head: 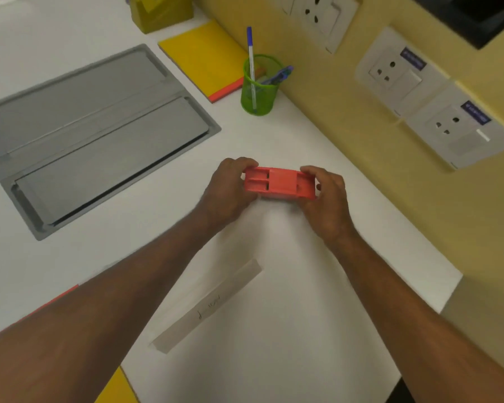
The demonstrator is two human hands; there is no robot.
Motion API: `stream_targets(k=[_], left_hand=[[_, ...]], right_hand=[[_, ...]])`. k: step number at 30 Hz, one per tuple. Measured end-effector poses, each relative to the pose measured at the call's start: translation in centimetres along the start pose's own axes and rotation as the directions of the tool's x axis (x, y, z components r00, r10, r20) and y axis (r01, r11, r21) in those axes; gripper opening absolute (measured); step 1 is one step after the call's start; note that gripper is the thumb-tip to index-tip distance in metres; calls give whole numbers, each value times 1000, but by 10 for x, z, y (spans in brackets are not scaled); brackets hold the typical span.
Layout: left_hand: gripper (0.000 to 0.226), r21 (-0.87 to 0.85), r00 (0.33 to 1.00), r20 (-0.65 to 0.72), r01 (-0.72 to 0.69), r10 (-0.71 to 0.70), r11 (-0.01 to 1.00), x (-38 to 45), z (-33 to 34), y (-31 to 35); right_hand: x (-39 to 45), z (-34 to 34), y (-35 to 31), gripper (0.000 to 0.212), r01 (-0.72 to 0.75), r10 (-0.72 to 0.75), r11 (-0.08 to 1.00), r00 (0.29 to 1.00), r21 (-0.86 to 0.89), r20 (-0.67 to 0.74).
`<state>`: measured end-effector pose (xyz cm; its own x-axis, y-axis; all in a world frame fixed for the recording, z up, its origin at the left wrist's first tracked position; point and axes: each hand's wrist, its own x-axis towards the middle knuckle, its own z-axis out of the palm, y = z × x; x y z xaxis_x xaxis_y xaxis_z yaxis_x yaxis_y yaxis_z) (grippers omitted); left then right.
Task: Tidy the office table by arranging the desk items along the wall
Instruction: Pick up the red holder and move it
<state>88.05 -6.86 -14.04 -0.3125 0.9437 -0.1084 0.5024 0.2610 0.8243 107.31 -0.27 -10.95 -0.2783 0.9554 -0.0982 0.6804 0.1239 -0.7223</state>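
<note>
A red plastic desk organiser [280,183] with slots lies at the middle of the white table [288,286], some way from the yellow wall [346,112]. My left hand [227,190] grips its left end and my right hand [326,196] grips its right end, fingers curled over the far edge. Along the wall stand a green mesh pen cup [259,88] with pens, a yellow notepad [204,58] with a red edge, and a yellow-green holder [160,13].
A grey metal cable-access flap [93,135] is set into the table at the left. A strip of labelled tape [207,306] is stuck on the table near me. Wall sockets [390,74] line the wall. Another yellow pad corner [117,388] shows at the bottom edge.
</note>
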Motion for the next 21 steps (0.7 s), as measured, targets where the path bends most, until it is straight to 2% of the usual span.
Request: stream_targets(k=[4,9,21], left_hand=[[58,-83,984,-163,60,-73,995,19,8,11],[59,-117,961,-252,90,-117,989,36,16,18],[67,49,979,-186,96,-85,994,93,17,19]], right_hand=[[53,8,-11,49,-21,22,999,1000,44,-20],[96,21,-17,63,-73,76,993,997,88,-30],[141,28,-17,66,81,-84,995,996,-61,-34]])
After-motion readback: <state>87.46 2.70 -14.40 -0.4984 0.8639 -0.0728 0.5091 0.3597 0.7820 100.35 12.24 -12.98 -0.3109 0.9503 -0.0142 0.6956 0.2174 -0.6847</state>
